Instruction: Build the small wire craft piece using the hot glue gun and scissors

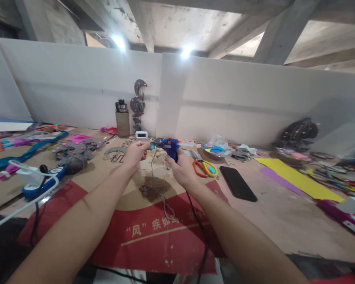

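Observation:
My right hand is wrapped round the handle of a blue hot glue gun, its tip pointing left and its black cord running down past my wrist. My left hand is closed in a pinch just left of the tip, beside a small teal piece. What lies between its fingertips is too small to make out. A grey yarn strand hangs below the tip towards a loose heap of grey yarn on the red and tan cardboard. A grey crescent piece lies left of my left hand.
Scissors and a black phone lie to the right, near yellow sheets. A bottle and hanging grey crescents stand by the white partition. At left are a blue power strip and grey yarn pieces.

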`<state>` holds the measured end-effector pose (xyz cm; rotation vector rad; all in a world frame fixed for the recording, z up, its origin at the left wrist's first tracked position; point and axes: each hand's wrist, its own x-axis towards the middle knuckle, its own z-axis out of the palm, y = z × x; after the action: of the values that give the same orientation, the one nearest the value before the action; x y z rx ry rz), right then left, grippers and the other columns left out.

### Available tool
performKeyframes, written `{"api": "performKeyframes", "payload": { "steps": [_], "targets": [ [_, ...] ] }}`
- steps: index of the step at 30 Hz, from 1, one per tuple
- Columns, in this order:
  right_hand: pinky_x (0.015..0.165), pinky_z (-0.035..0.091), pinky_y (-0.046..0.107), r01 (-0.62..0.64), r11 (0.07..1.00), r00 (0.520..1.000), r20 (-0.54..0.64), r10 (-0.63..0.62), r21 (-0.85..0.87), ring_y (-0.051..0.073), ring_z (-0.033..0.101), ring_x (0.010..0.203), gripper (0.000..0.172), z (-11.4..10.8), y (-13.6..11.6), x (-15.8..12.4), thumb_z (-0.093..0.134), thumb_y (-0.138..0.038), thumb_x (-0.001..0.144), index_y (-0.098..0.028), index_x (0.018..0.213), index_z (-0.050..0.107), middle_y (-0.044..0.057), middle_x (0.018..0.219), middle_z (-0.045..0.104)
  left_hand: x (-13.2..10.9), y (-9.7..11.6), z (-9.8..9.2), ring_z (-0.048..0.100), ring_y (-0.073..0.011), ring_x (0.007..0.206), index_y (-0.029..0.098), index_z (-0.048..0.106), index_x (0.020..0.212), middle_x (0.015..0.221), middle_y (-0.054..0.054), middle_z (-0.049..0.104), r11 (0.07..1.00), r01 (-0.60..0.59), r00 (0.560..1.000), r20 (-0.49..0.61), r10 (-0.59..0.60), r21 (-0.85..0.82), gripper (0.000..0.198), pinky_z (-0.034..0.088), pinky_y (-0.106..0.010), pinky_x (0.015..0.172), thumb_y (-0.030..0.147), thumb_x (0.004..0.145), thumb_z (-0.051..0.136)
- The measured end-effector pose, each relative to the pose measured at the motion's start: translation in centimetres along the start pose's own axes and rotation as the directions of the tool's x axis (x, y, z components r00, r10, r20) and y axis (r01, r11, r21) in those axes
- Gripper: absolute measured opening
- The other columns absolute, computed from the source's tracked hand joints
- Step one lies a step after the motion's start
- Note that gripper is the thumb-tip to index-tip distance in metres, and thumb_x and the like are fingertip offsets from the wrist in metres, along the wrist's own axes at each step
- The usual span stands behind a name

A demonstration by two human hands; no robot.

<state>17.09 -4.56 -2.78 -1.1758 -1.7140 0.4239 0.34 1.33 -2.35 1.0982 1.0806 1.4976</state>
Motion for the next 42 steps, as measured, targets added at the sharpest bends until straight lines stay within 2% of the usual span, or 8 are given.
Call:
{"api": "performKeyframes", "payload": {
  "steps": [6,27,37,42],
  "targets": [
    [0.078,0.042,0.033,0.013,1.0,1.0,-0.004,-0.013,0.027,0.021,0.058,0.084,0.035,-0.09,-0.18,-0.07,0.049,-0.032,0.083,-0.017,0.115,0.054,0.009,0.096,0.065,-0.21,0.31,0.06,0.036,-0.0037,0.044,0.014,0.054,0.064,0.057,0.003,0.047,1.0,-0.002,1.0,-0.008,0.002,-0.009,0.022,0.021,-0.016,0.038,0.024,0.055,0.071],
    [0.075,0.042,0.033,0.015,1.0,1.0,-0.005,-0.015,-0.008,0.021,0.057,0.081,0.035,-0.01,0.11,0.0,0.049,-0.033,0.083,-0.018,0.115,0.054,0.009,0.095,0.065,-0.47,0.64,0.26,0.036,-0.0036,0.044,0.014,0.055,0.062,0.055,0.003,0.048,1.0,-0.004,1.0,-0.017,0.004,-0.012,0.018,0.02,-0.016,0.038,0.022,0.055,0.069],
    [0.074,0.043,0.032,0.014,1.0,1.0,-0.006,-0.014,0.026,0.02,0.057,0.079,0.034,0.07,0.3,0.02,0.05,-0.034,0.083,-0.018,0.113,0.054,0.008,0.094,0.065,-0.54,0.7,0.25,0.037,-0.0038,0.044,0.014,0.055,0.061,0.055,0.003,0.049,1.0,-0.002,1.0,-0.024,0.001,-0.012,0.017,0.021,-0.016,0.038,0.021,0.055,0.069],
    [0.074,0.043,0.033,0.021,1.0,1.0,-0.02,-0.021,-0.02,0.02,0.057,0.077,0.034,0.01,0.3,0.01,0.05,-0.034,0.083,-0.017,0.112,0.055,0.008,0.091,0.066,-0.35,0.6,0.2,0.036,-0.0037,0.044,0.014,0.055,0.061,0.056,0.003,0.049,1.0,-0.013,1.0,-0.028,0.012,-0.013,0.018,0.02,-0.016,0.038,0.022,0.055,0.07]
  ]
}}
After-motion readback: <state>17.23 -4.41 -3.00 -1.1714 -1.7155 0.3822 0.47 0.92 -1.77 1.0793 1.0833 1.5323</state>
